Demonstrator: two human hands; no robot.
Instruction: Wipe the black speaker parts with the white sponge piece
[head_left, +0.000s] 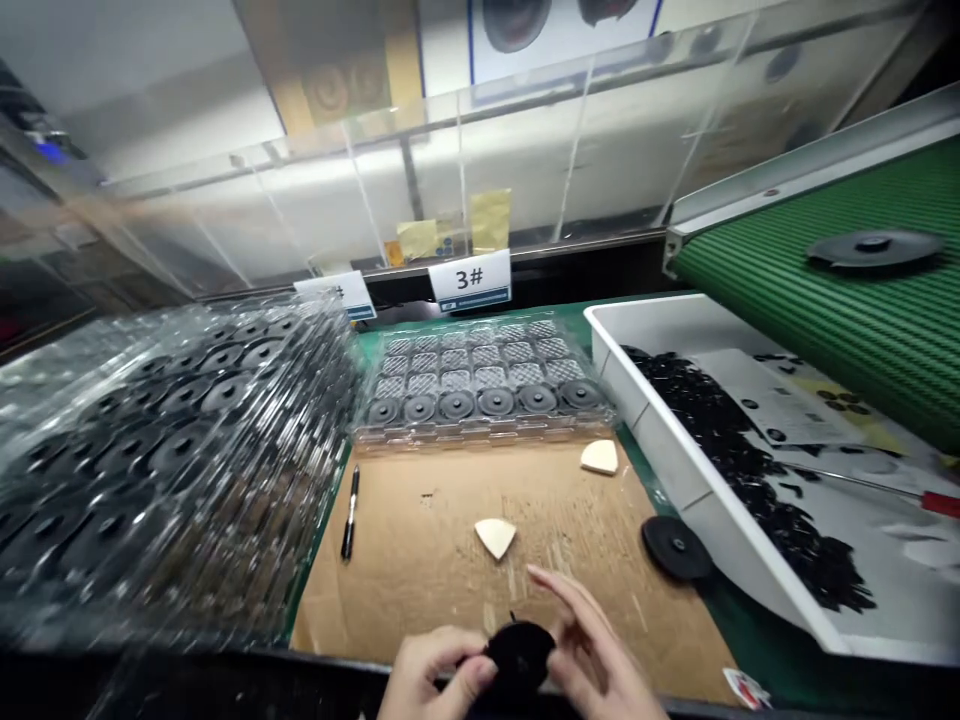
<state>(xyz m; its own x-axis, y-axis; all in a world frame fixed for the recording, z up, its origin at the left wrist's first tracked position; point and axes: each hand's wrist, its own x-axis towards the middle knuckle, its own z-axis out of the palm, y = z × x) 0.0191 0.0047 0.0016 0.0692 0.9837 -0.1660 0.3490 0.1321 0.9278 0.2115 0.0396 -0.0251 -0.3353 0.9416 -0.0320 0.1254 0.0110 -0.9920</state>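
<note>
Bright, even overhead light; blurred, warped edges

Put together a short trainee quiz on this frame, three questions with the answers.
1. Does the left hand or the right hand pinch the black disc?
2. True or false: a flanged black disc lies on the green conveyor belt.
3. Fill in the blank: the placard behind the clear plastic tray reads ___.

Key: 1. left hand; 2. true; 3. 3#
</note>
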